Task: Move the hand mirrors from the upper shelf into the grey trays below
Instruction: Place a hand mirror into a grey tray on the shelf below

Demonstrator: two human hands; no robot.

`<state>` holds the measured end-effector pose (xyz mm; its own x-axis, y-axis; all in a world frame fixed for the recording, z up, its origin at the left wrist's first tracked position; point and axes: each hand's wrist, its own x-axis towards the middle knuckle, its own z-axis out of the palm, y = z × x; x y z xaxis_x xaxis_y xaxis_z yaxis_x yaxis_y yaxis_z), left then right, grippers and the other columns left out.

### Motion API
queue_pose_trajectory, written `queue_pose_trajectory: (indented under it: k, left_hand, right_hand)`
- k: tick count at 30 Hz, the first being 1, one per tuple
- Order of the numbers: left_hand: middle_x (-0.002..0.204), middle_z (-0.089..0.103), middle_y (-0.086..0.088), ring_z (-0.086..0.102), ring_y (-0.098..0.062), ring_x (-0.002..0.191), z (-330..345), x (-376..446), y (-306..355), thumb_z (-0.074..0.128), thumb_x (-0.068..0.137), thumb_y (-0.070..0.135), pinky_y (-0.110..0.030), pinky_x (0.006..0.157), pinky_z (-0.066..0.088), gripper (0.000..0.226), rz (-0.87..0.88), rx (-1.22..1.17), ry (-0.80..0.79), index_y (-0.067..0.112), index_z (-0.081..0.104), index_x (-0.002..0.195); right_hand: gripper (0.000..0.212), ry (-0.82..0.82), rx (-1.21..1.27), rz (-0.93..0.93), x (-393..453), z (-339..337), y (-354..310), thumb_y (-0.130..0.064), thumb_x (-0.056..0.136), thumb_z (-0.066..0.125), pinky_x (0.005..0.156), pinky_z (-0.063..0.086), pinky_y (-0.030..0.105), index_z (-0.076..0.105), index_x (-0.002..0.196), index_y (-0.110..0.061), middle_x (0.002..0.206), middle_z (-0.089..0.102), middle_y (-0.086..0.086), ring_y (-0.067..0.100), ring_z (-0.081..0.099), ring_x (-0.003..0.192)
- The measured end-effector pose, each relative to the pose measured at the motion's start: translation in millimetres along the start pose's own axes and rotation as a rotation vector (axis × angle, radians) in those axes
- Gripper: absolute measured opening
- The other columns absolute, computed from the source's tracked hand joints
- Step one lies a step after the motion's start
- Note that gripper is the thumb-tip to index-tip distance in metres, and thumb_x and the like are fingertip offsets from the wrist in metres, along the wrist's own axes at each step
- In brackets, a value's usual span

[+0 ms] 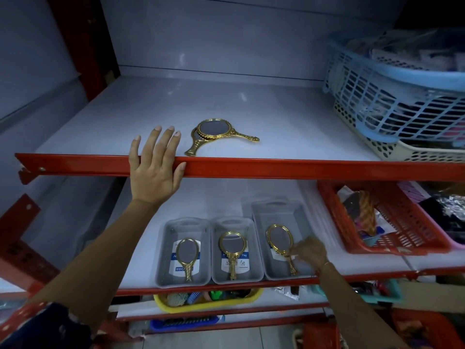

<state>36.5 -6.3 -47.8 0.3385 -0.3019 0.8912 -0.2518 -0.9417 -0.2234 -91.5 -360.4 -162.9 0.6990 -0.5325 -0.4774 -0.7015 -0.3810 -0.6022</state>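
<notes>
- Mirrors: I see one gold oval mirror in each of three grey trays [185, 253], two more [216, 133] stacked on the upper shelf [276, 117].
- My right hand [308, 250] pinches the right tray's mirror [279, 239] handle; left hand [154, 162] rests flat, released, on the shelf edge.

Two shiny gold-coloured oval hand mirrors with embossed, metallic-looking frames [221, 133] lie stacked on the smooth, matt pale upper shelf board [125, 127], which has a glossy red painted metal front rail [276, 168]. At 5 o'clock from them sit three matt grey smooth plastic trays [186, 279], each holding a gold mirror over a glossy white and blue paper label. At 2 o'clock, a light blue latticed plastic basket [392, 96] sits on a cream perforated plastic tray [407, 153]. At 4 o'clock is a red slotted plastic basket [377, 248].
</notes>
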Motion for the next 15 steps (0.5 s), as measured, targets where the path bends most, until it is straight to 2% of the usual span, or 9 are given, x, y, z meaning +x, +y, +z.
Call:
queue_pose_trajectory:
  k: [2, 3, 5, 8, 12, 15]
  left_hand:
    - [0.141, 0.049, -0.008, 0.039, -0.026, 0.134, -3.5, 2.9, 1.5, 0.029, 0.097, 0.040, -0.046, 0.114, 0.021, 0.053, -0.014, -0.020, -0.034, 0.011, 0.041, 0.140]
    - [0.141, 0.049, -0.008, 0.038, -0.026, 0.134, -3.0, 2.5, 1.3, 0.029, 0.097, 0.040, -0.046, 0.114, 0.020, 0.053, -0.015, -0.028, -0.059, 0.011, 0.041, 0.140]
    - [0.142, 0.049, -0.008, 0.038, -0.026, 0.135, -2.0, 1.7, 0.4, 0.029, 0.097, 0.040, -0.046, 0.114, 0.020, 0.053, -0.005, -0.016, -0.049, 0.011, 0.040, 0.140]
    - [0.142, 0.049, -0.008, 0.039, -0.025, 0.135, -2.1, 1.4, 1.3, 0.029, 0.097, 0.040, -0.045, 0.114, 0.020, 0.053, -0.012, -0.014, -0.051, 0.011, 0.040, 0.140]
    - [0.142, 0.049, -0.008, 0.039, -0.026, 0.134, -2.4, 2.1, 0.2, 0.029, 0.097, 0.041, -0.045, 0.115, 0.019, 0.053, -0.012, -0.017, -0.044, 0.011, 0.040, 0.140]
    - [0.142, 0.049, -0.008, 0.039, -0.026, 0.135, -2.0, 1.6, -0.2, 0.028, 0.098, 0.041, -0.045, 0.115, 0.018, 0.053, -0.008, -0.012, -0.047, 0.011, 0.040, 0.140]
  right_hand:
    - [0.032, -0.009, 0.027, -0.079, -13.7, -6.6, -16.9, -0.012, 0.062, 0.083, 0.076, 0.058, 0.040, 0.074, 0.081, 0.012, 0.079, 0.074, 0.022, 0.020, 0.065, 0.063]
    - [0.032, -0.011, 0.042, -0.128, -18.2, -10.3, -28.3, -0.013, 0.061, 0.084, 0.078, 0.058, 0.042, 0.075, 0.081, 0.009, 0.079, 0.075, 0.021, 0.020, 0.066, 0.065]
    - [0.023, -0.071, 0.033, -0.213, -35.7, -18.7, -55.4, -0.013, 0.064, 0.085, 0.075, 0.059, 0.036, 0.077, 0.080, 0.001, 0.071, 0.076, 0.010, 0.015, 0.067, 0.063]
    - [0.018, -0.194, 0.128, -0.334, -72.6, -31.2, -99.5, -0.011, 0.067, 0.084, 0.064, 0.059, 0.018, 0.076, 0.083, -0.007, 0.062, 0.074, -0.006, 0.006, 0.070, 0.058]
    - [0.017, -0.223, 0.231, -0.494, -118.4, -45.7, -149.8, -0.009, 0.070, 0.081, 0.072, 0.060, 0.021, 0.075, 0.086, -0.006, 0.081, 0.076, 0.009, 0.016, 0.071, 0.073]
    - [0.017, -0.250, 0.263, -0.632, -146.0, -57.3, -187.9, -0.007, 0.072, 0.079, 0.076, 0.060, 0.023, 0.076, 0.088, -0.002, 0.081, 0.074, 0.014, 0.016, 0.068, 0.071]
